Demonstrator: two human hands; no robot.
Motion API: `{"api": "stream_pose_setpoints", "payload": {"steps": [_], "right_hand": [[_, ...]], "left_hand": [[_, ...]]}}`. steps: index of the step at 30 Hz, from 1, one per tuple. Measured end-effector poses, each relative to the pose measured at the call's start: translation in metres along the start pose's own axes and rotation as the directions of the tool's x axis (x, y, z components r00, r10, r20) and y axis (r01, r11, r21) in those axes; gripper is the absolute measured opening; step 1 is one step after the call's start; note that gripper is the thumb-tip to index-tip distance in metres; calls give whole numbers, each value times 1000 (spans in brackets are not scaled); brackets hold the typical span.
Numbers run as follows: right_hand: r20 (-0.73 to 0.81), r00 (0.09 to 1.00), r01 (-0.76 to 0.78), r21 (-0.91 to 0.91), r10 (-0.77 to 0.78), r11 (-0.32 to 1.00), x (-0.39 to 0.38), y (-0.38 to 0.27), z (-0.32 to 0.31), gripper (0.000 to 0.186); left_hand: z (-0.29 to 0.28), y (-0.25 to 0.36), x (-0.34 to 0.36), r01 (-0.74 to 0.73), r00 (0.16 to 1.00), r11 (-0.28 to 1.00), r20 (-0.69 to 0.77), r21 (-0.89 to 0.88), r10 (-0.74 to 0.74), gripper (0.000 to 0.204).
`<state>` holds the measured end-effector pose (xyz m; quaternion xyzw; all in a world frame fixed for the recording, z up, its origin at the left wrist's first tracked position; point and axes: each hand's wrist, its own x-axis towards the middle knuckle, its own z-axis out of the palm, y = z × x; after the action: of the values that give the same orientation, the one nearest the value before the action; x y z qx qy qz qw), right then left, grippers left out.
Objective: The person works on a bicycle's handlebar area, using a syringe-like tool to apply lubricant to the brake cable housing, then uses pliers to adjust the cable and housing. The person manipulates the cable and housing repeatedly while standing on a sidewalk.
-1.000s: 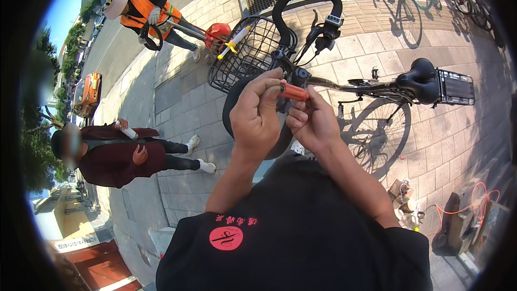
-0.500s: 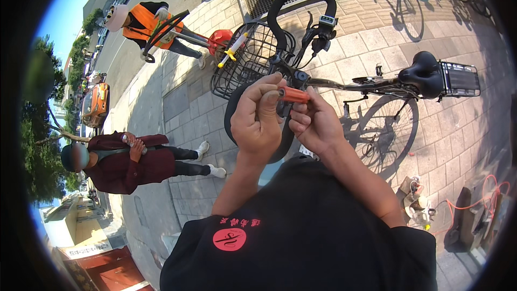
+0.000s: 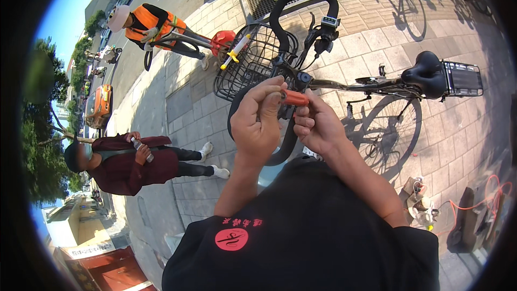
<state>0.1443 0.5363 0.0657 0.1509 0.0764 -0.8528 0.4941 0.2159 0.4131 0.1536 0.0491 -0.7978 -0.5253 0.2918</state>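
the left hand grasps one end of a short orange-red tube between thumb and bent fingers, and the right hand has its thumb and fingers closed on the other end. the tube lies almost level between them, in front of the wearer's chest and, as seen from above, over the middle of a bicycle's handlebar. its left end shows dark near the left thumb; whether that is an opening or a separate part is too small to tell.

as for progress, the tube is in hand and pinched at both ends, not set down; no loose part shows between the hands. how much is done on it, and how much is left, cannot be judged from this view.

of containers, the black wire basket at the bicycle's front is the clearest. a white and yellow stick-like thing lies across its outer side; whether it rests inside or on the rim, i cannot tell. a person in a dark red coat holds a bottle, its contents unclear. another person, in an orange vest, grips long handles near a red object, perhaps a scoop or bucket, its inside hidden.
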Motion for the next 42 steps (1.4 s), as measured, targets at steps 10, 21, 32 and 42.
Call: {"api": "stream_pose_setpoints", "payload": {"steps": [10,21,32,42], "right_hand": [[26,992,125,16,-125,992,-1,0,-2,35],[102,993,57,54,-62,997,-1,0,-7,33],[105,974,201,11,-201,980,-1,-5,-19,33],[-38,964,253,-160,-262,954,2,-5,-21,33]], "left_hand": [[3,5,-2,53,999,997,-4,48,-53,23],[14,0,-5,-25,997,995,-68,99,32,19],[2,3,5,25,997,963,68,269,-45,24],[3,4,0,104,989,964,80,245,-127,27]]}}
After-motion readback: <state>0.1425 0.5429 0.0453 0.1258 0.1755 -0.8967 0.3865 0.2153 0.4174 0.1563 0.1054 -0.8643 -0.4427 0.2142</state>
